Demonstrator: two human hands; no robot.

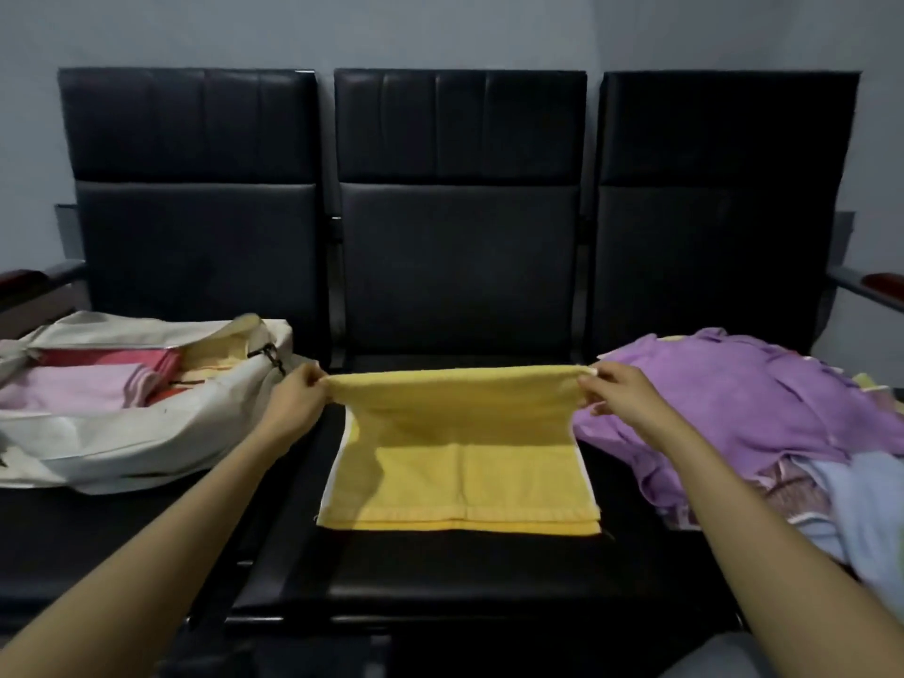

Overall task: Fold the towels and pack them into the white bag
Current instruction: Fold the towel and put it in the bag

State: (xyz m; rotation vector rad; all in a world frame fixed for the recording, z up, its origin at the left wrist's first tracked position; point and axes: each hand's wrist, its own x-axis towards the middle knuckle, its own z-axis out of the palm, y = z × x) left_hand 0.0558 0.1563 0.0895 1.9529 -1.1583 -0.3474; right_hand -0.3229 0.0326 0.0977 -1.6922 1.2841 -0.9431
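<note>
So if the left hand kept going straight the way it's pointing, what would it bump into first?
Probably the black padded backrest of the middle seat. The left hand, pinching the yellow terry towel, points forward and slightly right, past the white fabric bag. Depth is unclear.

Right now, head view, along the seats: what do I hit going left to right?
white bag → left hand → yellow towel → right hand → purple towel pile. Both hands pinch the yellow towel's top corners.
</note>
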